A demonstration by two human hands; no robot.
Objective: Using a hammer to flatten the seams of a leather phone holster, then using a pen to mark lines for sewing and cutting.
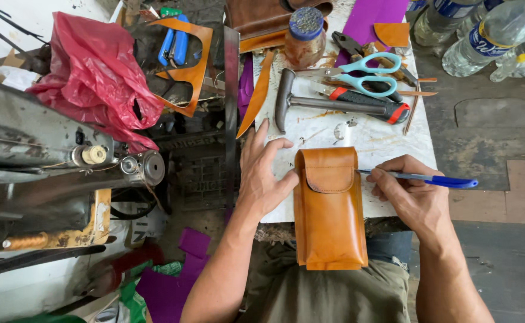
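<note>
The pen's (421, 177) tip is hidden behind the pouch (329, 206) edge, so contact with the leather cannot be confirmed. The pouch's lower end hangs past the counter (382, 143) edge over the lap; its back is unseen. The right hand's (415, 194) fingertips curl out of sight under the pen. Bottles (490, 36) at top right are cut off by the frame. The brown leather piece (262, 18) at top is cropped. The sewing machine (41, 155) runs off the left edge. The hammer (334, 103) handle is partly covered by scissors (358, 75).
</note>
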